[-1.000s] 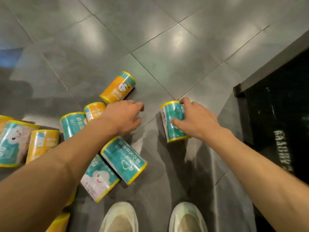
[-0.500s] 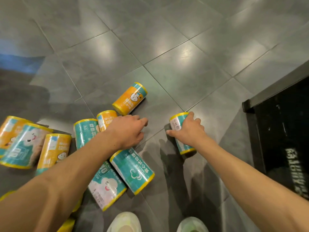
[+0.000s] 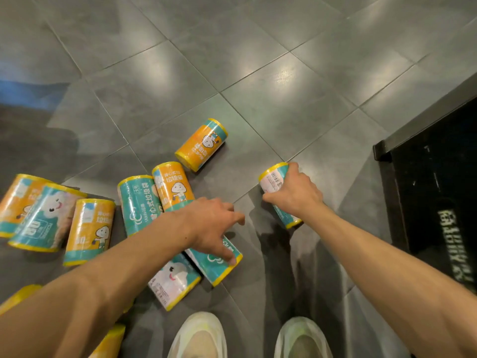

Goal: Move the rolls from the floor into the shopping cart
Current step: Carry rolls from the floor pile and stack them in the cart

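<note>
Several teal and orange rolls with yellow ends lie on the grey tiled floor. My right hand [image 3: 294, 192] grips a teal roll [image 3: 272, 178] from above, right of the pile. My left hand [image 3: 214, 223] hovers with spread fingers over another teal roll [image 3: 219, 267] lying in front of my feet; its fingertips touch or nearly touch the wrapper. An orange roll [image 3: 201, 143] lies apart, farther out. The black shopping cart [image 3: 433, 177] stands at the right edge, its rim close to my right hand.
More rolls sit to the left: an upright-looking orange one [image 3: 173, 186], a teal one [image 3: 136, 202], an orange one [image 3: 89, 231] and others at the frame's left edge. My two pale shoes [image 3: 198, 337] are at the bottom. Floor tiles stretch ahead.
My left hand has opened from a loose fist and spread its fingers down over the teal roll. My right hand keeps its grip on its roll, which now tilts more. The camera has pulled back.
</note>
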`<state>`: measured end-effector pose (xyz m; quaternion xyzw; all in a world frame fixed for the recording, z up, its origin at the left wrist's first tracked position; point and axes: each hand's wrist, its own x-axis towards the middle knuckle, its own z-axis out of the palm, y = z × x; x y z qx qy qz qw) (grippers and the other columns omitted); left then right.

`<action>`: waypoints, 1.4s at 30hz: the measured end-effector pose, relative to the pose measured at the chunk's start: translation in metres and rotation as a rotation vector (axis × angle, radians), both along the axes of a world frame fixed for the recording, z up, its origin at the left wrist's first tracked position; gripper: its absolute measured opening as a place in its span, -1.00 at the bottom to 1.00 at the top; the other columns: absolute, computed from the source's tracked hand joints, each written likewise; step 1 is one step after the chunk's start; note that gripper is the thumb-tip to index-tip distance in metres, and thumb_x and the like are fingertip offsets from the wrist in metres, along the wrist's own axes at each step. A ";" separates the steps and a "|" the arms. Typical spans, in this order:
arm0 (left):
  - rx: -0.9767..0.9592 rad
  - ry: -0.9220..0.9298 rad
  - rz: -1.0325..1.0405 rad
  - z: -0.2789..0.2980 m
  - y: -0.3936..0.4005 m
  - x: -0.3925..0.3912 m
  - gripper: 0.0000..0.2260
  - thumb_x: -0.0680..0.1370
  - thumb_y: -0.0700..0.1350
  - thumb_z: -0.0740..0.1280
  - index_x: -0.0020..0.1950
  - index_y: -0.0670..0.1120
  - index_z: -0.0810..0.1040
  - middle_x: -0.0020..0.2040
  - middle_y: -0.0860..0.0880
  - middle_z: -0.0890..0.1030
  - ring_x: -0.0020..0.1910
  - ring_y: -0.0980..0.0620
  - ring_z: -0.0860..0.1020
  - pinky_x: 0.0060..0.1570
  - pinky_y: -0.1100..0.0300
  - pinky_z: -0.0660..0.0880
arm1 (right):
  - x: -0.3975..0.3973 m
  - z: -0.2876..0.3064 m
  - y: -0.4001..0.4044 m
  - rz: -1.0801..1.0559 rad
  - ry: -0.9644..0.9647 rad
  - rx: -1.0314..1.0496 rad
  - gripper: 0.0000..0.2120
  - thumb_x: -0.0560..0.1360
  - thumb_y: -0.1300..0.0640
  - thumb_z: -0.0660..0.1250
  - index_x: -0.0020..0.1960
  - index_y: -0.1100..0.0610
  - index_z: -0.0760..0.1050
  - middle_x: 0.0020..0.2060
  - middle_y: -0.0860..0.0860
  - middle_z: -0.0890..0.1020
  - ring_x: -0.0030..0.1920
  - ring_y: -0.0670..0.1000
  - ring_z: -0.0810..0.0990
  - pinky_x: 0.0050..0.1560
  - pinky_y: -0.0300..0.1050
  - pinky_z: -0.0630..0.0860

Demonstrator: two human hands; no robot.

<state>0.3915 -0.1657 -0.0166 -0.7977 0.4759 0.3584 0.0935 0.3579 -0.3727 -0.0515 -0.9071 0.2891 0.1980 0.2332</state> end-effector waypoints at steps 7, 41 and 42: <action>0.237 0.009 -0.286 -0.020 0.005 -0.017 -0.02 0.18 0.43 0.53 0.48 0.16 0.23 0.34 -0.02 0.42 0.32 -0.13 0.44 0.36 -0.17 0.35 | -0.007 0.013 0.001 0.061 -0.025 0.003 -0.17 0.32 -0.19 0.52 0.41 0.06 0.20 0.15 0.07 0.52 0.15 0.18 0.57 0.12 0.11 0.53; -1.061 0.546 1.751 0.293 0.024 0.036 -0.79 0.45 -0.13 0.54 0.02 -0.13 0.62 -0.25 -0.03 0.73 -0.31 0.04 0.71 -0.37 0.21 0.58 | 0.008 0.335 0.021 -0.420 -0.373 0.563 -0.52 0.32 -0.04 0.60 0.08 -0.07 0.39 -0.02 -0.06 0.60 0.02 0.04 0.64 0.10 0.12 0.62; -1.074 0.555 1.763 0.337 0.029 0.035 -0.80 0.46 -0.14 0.54 0.01 -0.15 0.62 -0.26 -0.05 0.72 -0.34 0.02 0.70 -0.40 0.20 0.58 | 0.010 0.381 0.028 -0.405 -0.399 0.575 -0.53 0.33 -0.02 0.60 0.10 -0.04 0.41 -0.04 -0.06 0.61 0.00 0.02 0.65 0.05 0.05 0.62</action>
